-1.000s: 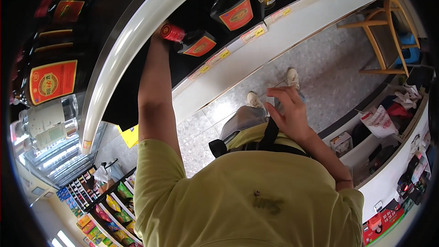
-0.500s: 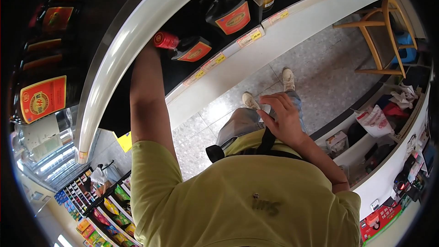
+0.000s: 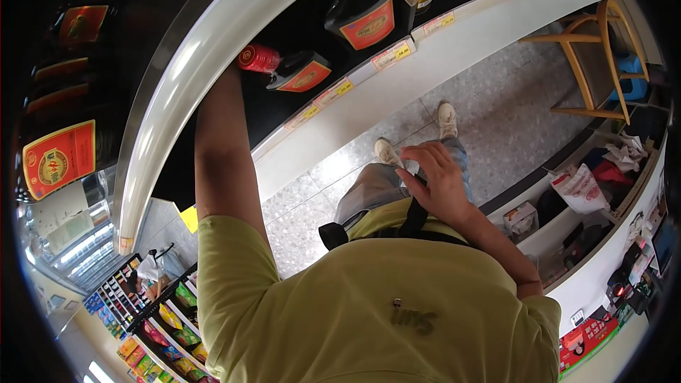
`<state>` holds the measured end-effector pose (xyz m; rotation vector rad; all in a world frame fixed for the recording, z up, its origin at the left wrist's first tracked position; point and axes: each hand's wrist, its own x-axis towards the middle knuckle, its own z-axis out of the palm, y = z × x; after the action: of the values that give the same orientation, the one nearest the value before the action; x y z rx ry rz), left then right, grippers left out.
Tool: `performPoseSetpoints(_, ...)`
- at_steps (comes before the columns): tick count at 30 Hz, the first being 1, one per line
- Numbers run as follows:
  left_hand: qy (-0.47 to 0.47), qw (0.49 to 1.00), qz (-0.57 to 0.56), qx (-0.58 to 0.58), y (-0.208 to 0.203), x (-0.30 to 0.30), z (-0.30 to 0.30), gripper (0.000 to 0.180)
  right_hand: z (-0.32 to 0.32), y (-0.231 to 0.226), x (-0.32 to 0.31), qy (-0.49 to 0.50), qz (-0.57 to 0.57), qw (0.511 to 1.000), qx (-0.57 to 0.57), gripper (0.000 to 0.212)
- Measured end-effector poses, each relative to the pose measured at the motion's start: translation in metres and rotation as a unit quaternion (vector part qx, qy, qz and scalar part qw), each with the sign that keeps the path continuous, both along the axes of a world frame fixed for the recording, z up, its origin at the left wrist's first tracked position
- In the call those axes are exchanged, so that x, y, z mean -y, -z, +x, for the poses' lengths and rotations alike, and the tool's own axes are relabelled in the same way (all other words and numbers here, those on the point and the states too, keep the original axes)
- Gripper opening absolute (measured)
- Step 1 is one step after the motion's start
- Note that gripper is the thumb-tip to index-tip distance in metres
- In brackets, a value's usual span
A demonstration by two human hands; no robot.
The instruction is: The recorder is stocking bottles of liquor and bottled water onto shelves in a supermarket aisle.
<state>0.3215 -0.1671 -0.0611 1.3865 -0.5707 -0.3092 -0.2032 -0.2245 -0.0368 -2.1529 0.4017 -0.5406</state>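
Note:
My left forearm (image 3: 228, 149) reaches into the dark shelf on the left. The pale curved shelf edge (image 3: 170, 78) covers my left hand, so its fingers and anything in them are hidden. Close to that wrist is a red-capped dark bottle (image 3: 303, 73) with an orange-red label. A larger dark bottle (image 3: 360, 18) with a similar label is farther along the same shelf. My right hand (image 3: 440, 181) hovers in front of my waist, holding nothing; its fingers are loosely bent and the thumb is apart.
Price tags run along the white shelf front (image 3: 340, 117). A wooden chair (image 3: 592, 64) is at the far right, above an open counter compartment (image 3: 560, 227) with bags and boxes. Snack packets (image 3: 174, 319) fill a rack at lower left. More labelled bottles (image 3: 60, 156) line the upper left.
The view has shifted slightly, and my left forearm appears a little farther left. My right hand keeps nearly the same pose.

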Motion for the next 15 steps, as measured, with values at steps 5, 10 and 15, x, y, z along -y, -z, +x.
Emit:
performPoseSetpoints(5, -0.001, 1.0, 0.004, 0.005, 0.001, -0.003, -0.001, 0.044, 0.001, -0.001, 0.0, -0.004, 0.003, 1.0, -0.009, 0.028)
performPoseSetpoints(10, -0.005, 1.0, 0.006, 0.006, 0.001, -0.008, -0.007, 0.045, 0.001, 0.0, -0.001, -0.016, 0.008, 1.0, -0.015, 0.028)
performPoseSetpoints(15, -0.024, 1.0, 0.008, 0.01, 0.006, -0.018, -0.028, 0.045, 0.003, -0.004, -0.004, -0.015, 0.016, 1.0, -0.019, 0.029)
